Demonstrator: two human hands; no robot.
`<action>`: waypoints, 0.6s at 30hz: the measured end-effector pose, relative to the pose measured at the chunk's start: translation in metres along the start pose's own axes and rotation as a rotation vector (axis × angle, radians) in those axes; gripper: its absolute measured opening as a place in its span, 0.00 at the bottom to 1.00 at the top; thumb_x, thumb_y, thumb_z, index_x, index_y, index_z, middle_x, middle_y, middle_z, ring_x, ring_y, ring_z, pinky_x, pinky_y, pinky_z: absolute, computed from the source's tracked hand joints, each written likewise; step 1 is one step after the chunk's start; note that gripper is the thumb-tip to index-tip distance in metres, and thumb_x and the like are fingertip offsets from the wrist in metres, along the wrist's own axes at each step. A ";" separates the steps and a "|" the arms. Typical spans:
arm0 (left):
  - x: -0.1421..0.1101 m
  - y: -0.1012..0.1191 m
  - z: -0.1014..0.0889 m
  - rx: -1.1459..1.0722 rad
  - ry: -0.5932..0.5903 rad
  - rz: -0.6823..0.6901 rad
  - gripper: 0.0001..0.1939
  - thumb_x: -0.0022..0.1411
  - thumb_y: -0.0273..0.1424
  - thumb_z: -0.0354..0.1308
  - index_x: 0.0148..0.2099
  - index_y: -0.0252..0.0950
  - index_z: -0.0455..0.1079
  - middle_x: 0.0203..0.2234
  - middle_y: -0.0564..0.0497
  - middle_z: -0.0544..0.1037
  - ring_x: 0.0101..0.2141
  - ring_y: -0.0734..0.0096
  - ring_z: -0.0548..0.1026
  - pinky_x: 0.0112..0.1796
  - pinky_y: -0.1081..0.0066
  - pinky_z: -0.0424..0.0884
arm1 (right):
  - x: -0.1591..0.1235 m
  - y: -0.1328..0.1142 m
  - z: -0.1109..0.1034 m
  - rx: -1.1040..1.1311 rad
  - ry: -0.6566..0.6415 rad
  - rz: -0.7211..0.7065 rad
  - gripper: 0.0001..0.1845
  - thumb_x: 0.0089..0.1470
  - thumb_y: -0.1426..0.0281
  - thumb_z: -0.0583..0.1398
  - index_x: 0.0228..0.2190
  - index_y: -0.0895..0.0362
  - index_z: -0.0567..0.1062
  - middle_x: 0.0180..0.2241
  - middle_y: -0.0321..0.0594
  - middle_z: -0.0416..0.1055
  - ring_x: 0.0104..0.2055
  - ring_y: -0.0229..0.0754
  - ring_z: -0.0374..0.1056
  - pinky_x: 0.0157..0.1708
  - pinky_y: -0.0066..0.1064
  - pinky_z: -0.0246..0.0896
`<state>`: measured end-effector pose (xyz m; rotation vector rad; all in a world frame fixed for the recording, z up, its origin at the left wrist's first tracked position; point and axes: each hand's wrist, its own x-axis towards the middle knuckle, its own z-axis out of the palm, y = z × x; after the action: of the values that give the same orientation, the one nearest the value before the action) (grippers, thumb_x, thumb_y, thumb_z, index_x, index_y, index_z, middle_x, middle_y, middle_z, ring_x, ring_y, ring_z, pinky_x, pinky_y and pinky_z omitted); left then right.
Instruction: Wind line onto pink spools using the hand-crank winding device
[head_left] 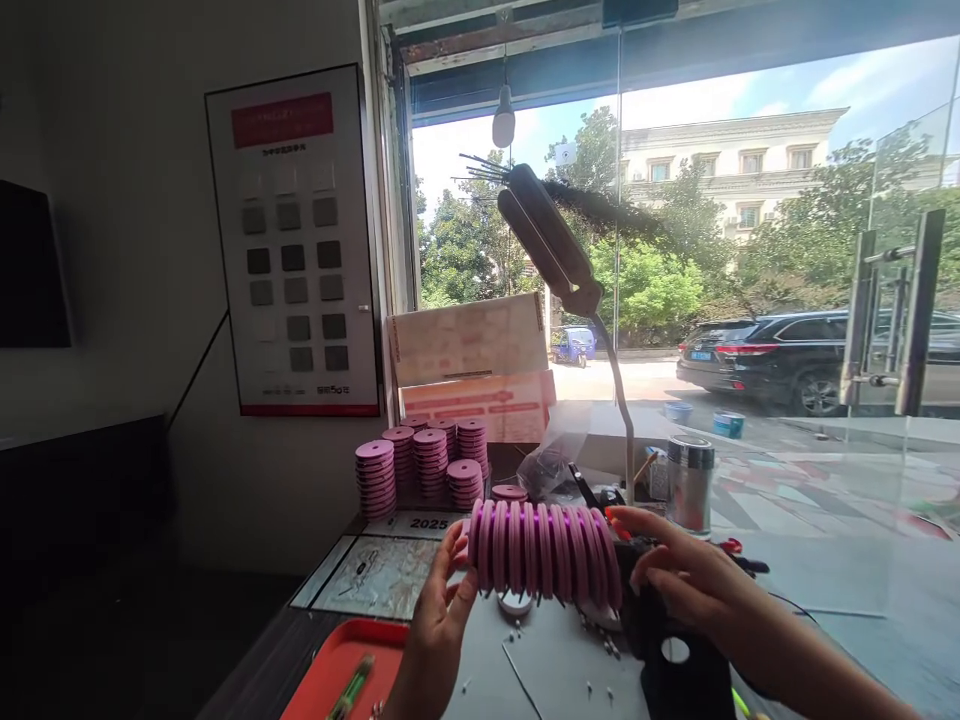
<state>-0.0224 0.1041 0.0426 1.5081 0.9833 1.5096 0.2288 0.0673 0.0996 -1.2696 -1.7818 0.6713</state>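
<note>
"2025" stands on the printed mat [367, 574], "50" on the wall board [296, 240].

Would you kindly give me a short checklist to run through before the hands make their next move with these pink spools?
1. Left hand on the row: ok, it holds the left end of the row of pink spools.
2. Right hand gripping firmly: cannot tell; its fingers are at the right end, by the black stand.
3. Spools lined up: ok, they sit side by side in one row.
4. Surface below free of loose pieces: not ok, small bits and a thin rod lie there.
5. Other stacks of pink spools upright: ok, they stand behind the row.
</note>
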 end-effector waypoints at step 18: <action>-0.014 0.039 0.020 0.764 -0.024 0.468 0.29 0.51 0.25 0.49 0.55 0.45 0.49 0.55 0.51 0.56 0.56 0.63 0.50 0.53 0.58 0.49 | -0.011 0.020 0.010 -0.239 0.103 -0.137 0.31 0.43 0.71 0.51 0.52 0.54 0.53 0.50 0.46 0.57 0.44 0.47 0.61 0.41 0.39 0.60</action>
<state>-0.0021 0.0755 0.0726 2.4213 1.3463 1.4840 0.2316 0.0646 0.0747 -1.2986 -1.8846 0.3175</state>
